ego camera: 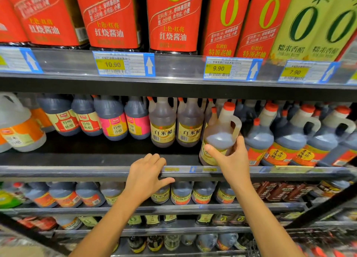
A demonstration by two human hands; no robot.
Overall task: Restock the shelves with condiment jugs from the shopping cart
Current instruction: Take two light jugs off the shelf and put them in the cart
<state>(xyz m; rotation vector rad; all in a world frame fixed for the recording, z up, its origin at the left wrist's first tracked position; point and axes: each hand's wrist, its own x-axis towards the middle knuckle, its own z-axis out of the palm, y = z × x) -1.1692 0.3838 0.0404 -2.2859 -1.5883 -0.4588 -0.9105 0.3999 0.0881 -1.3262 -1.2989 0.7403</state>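
Note:
My right hand (230,158) grips a pale vinegar jug (221,133) with an orange cap, a side handle and a yellow label. The jug stands tilted at the front of the middle shelf (96,159), right of two matching yellow-label jugs (174,124). My left hand (147,174) rests on the front rail of that shelf (77,172), fingers over its top edge and thumb along the front, holding nothing. The shopping cart is out of view.
Dark vinegar jugs with orange labels (286,140) crowd the shelf right of the held jug. Dark jugs with red and pink labels (114,119) stand at the left, set back from the rail. Red soy sauce bottles (173,19) fill the shelf above. Lower shelves hold more jugs (181,193).

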